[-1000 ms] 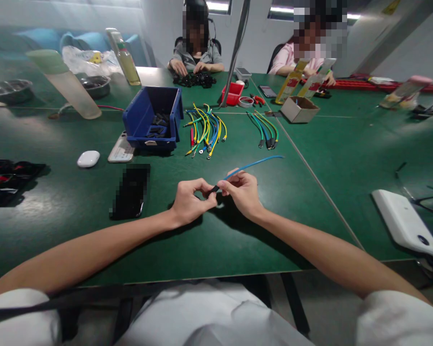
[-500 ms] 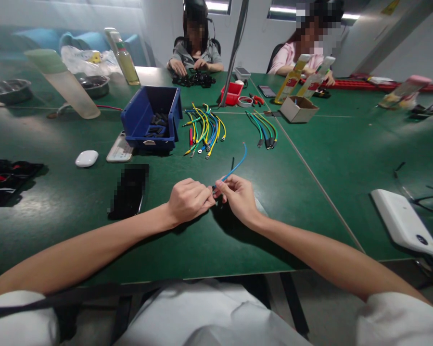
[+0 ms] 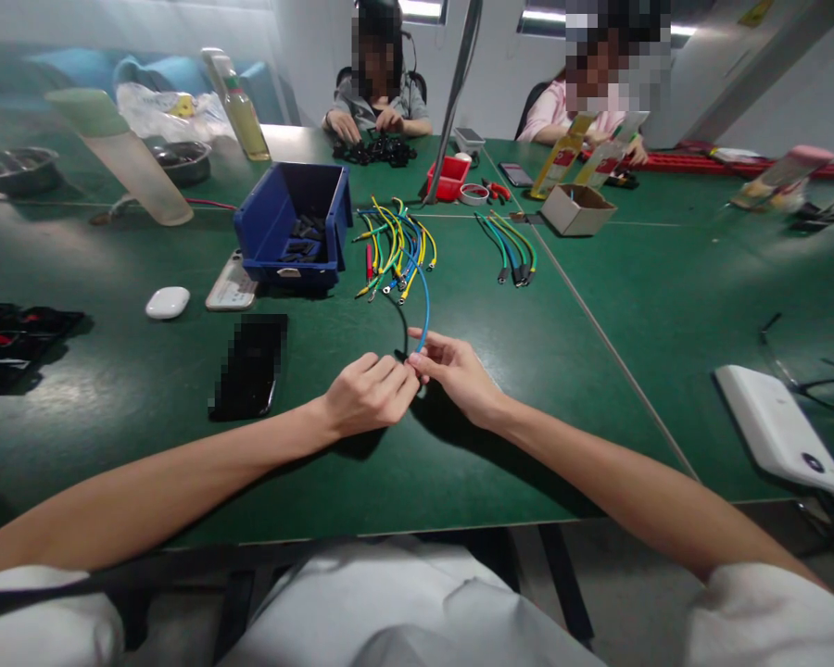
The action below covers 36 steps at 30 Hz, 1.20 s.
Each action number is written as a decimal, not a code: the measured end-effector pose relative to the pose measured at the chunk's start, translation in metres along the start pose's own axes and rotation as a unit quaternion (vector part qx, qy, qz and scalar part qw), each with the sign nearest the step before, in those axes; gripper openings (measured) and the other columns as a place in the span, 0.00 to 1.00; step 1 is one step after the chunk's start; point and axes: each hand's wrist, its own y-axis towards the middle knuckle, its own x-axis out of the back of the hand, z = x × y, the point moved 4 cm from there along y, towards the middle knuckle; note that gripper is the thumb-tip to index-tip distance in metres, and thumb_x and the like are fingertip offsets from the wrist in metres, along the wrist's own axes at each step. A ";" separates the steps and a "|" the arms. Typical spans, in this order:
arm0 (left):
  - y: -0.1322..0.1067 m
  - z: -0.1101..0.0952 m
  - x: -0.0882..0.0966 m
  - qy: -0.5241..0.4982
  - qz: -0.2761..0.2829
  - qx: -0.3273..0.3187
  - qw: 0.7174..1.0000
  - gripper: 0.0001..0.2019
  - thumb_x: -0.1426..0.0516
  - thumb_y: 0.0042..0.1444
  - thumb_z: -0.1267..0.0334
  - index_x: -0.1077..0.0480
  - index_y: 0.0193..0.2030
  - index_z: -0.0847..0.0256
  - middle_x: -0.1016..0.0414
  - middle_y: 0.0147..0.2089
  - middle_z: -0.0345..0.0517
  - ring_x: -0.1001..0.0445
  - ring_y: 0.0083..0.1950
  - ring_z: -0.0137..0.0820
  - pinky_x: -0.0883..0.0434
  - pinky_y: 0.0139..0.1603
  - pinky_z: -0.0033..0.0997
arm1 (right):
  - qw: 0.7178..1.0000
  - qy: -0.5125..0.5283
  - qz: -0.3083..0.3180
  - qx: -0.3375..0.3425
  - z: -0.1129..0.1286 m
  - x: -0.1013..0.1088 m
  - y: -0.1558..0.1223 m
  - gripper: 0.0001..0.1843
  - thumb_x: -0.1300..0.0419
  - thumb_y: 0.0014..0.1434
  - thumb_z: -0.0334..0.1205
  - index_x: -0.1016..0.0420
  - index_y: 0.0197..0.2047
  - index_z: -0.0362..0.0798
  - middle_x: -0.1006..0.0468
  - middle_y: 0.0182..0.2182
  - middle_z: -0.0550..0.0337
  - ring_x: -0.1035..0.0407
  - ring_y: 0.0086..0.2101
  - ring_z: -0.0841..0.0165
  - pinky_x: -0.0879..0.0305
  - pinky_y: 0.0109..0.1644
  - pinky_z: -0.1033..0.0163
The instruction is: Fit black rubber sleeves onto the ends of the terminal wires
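A blue wire (image 3: 426,301) arcs up from the fingertips of my right hand (image 3: 462,375), where thumb and finger pinch its lower end. My left hand (image 3: 373,391) is closed, its fingertips against those of my right hand at the same end of the wire. Between them shows a small dark piece (image 3: 401,355), too small to make out. Just beyond lies a bunch of yellow, green and blue wires (image 3: 396,245) with metal ring ends. To its right is a smaller group of wires (image 3: 511,248) with dark sleeves near the rings.
A blue bin (image 3: 288,227) holding small black pieces stands at the back left. Nearer are a black phone (image 3: 248,369) and a white case (image 3: 168,303). A small cardboard box (image 3: 576,211) and a red tray (image 3: 448,178) sit farther back. Two people work across the table.
The blue wire has swung from leaning right to standing more upright, its free end now over the wire bunch. My hands have shifted slightly, staying together.
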 end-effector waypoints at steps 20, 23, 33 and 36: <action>0.000 0.023 -0.024 -0.067 0.027 0.129 0.989 0.11 0.47 0.63 0.60 0.25 0.39 0.63 0.22 0.34 0.47 0.27 0.37 0.35 0.35 0.36 0.33 | 0.982 -0.111 -0.097 0.117 0.004 0.042 0.031 0.34 0.34 0.49 0.46 0.29 0.58 0.43 0.27 0.25 0.66 0.31 0.26 0.73 0.32 0.34 0.63; 0.000 0.023 -0.025 -0.072 0.037 0.131 0.988 0.11 0.47 0.63 0.61 0.25 0.38 0.63 0.22 0.35 0.47 0.27 0.38 0.35 0.34 0.37 0.33 | 0.972 -0.151 -0.116 0.137 0.006 0.050 0.035 0.32 0.35 0.51 0.45 0.30 0.59 0.43 0.28 0.25 0.66 0.32 0.26 0.73 0.32 0.34 0.63; -0.001 0.024 -0.028 -0.068 0.040 0.128 0.989 0.09 0.47 0.61 0.64 0.25 0.39 0.63 0.23 0.36 0.48 0.27 0.39 0.35 0.32 0.39 0.32 | 0.943 -0.222 -0.177 0.174 0.014 0.073 0.052 0.37 0.39 0.53 0.45 0.37 0.65 0.45 0.26 0.27 0.65 0.31 0.26 0.71 0.32 0.33 0.62; -0.001 0.024 -0.029 -0.070 0.042 0.133 0.988 0.09 0.46 0.61 0.64 0.24 0.39 0.63 0.23 0.36 0.48 0.28 0.39 0.35 0.33 0.38 0.33 | 0.928 -0.255 -0.200 0.183 0.020 0.079 0.055 0.36 0.39 0.53 0.43 0.37 0.64 0.45 0.24 0.28 0.62 0.30 0.27 0.70 0.32 0.35 0.61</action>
